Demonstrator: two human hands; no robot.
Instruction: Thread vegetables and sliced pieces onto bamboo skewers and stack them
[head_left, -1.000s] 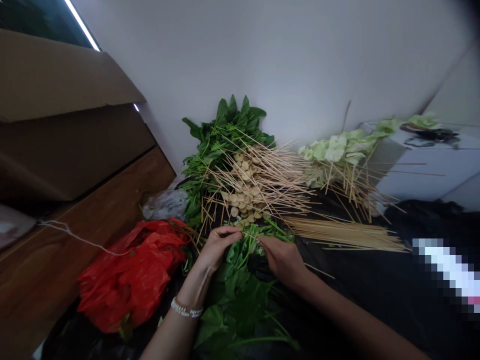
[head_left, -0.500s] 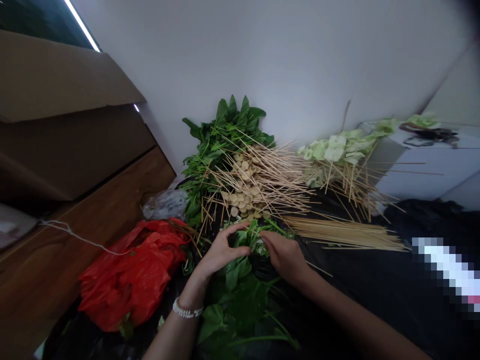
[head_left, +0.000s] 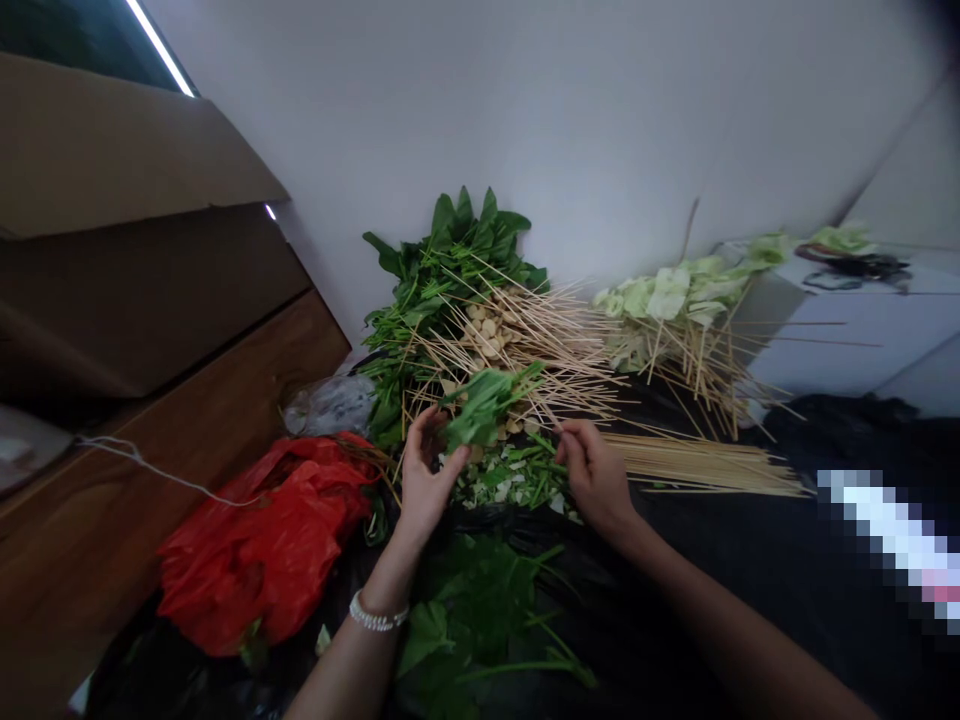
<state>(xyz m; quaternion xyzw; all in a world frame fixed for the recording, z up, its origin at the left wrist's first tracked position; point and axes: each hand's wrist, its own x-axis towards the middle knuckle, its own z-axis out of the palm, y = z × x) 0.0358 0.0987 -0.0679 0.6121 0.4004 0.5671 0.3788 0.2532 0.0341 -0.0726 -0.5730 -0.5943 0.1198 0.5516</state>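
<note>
While the left hand (head_left: 429, 468) gapes by leafy greens (head_left: 480, 408), the right hand (head_left: 596, 478) is pinched, can't tell on what. The pixelated patch (head_left: 889, 537) is unreadable.

Red plastic bag (head_left: 259, 550) is noted crumpled at left, clear plastic (head_left: 330, 405) just behind; wooden panel (head_left: 217, 390) is crossed by white string (head_left: 187, 485).

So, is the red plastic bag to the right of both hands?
No, the red plastic bag lies to the left of the left hand and right hand.
</note>
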